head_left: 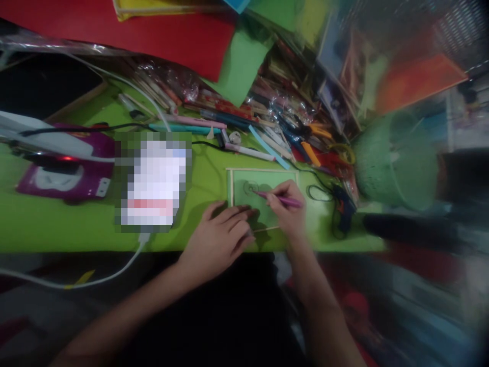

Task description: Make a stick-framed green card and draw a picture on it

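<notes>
Here, I see a cluttered lime-green surface (91, 224), a pale-green plastic basket (397, 163) at right.
The right hand (291, 219) pinches a slim purple pen (293, 202) over a pale-edged green rectangular panel (240, 196); the left hand (217, 237), fingers apart, overlaps it.

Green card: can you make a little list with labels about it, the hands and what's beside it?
Main thing: green card, edged with pale strips
Drawing: dark round sketch, smaller marks inside
Right hand: closed grip on purple pen, tip at the sketch
Left hand: fingers over the card's lower left corner
Card's left: pixelated screen
Card's right: green basket
</notes>
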{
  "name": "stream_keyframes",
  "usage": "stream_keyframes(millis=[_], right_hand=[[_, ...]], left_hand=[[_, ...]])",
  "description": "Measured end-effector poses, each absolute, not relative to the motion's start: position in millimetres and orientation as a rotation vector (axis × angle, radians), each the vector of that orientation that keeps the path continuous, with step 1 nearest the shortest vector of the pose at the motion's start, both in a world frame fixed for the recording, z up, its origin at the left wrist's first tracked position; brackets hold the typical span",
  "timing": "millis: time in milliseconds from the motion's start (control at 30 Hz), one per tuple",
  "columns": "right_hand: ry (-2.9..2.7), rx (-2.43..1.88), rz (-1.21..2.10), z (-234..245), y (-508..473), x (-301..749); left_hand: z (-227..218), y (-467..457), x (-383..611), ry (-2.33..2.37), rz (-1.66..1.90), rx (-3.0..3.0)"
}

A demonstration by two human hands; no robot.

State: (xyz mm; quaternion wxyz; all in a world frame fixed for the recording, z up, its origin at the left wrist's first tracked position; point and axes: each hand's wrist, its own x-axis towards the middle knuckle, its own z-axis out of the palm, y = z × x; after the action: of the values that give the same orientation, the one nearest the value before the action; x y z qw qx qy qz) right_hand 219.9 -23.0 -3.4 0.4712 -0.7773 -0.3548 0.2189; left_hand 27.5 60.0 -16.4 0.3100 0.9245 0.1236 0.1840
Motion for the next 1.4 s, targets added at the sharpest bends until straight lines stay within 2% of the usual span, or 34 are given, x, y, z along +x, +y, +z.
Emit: stream_keyframes(millis=[1400], right_hand=[[-0.865, -1.902, 0.590, -2.0, -22.9, 222.0]], left_hand=[[-18.2, 58.8, 26.8, 0.321, 0.513, 2.460]])
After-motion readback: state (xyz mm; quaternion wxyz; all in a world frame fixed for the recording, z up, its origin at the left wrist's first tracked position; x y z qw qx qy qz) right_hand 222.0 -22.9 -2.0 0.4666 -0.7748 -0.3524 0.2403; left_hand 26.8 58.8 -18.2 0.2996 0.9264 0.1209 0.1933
